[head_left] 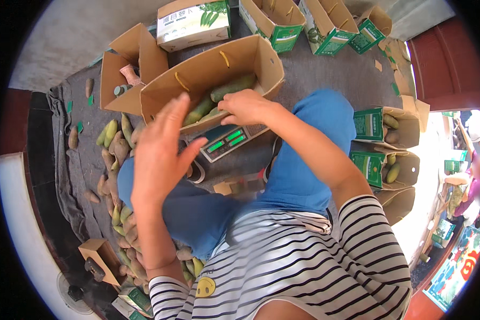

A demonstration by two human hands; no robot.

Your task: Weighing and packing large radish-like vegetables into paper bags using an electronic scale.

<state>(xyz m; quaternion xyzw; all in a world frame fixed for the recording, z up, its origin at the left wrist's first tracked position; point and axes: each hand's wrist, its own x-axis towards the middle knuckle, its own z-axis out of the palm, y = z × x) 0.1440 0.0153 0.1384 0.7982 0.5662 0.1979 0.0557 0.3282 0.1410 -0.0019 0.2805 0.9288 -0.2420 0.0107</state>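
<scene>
A long open cardboard carton with yellow cord handles stands on a digital scale with lit green displays. Inside it lie green radishes, one long radish toward the right and more toward the left. My right hand reaches over the near wall, its bent fingers closed at the end of a green radish. At the carton's near left corner my left hand is raised, slightly blurred, with fingers stretched, thumb apart and nothing in it.
Loose radishes and brown tubers heap beside my left leg. An open carton holding a pinkish roll stands at the left. More cartons line the far wall. Filled green cartons stand at the right. Another person is beyond the doorway.
</scene>
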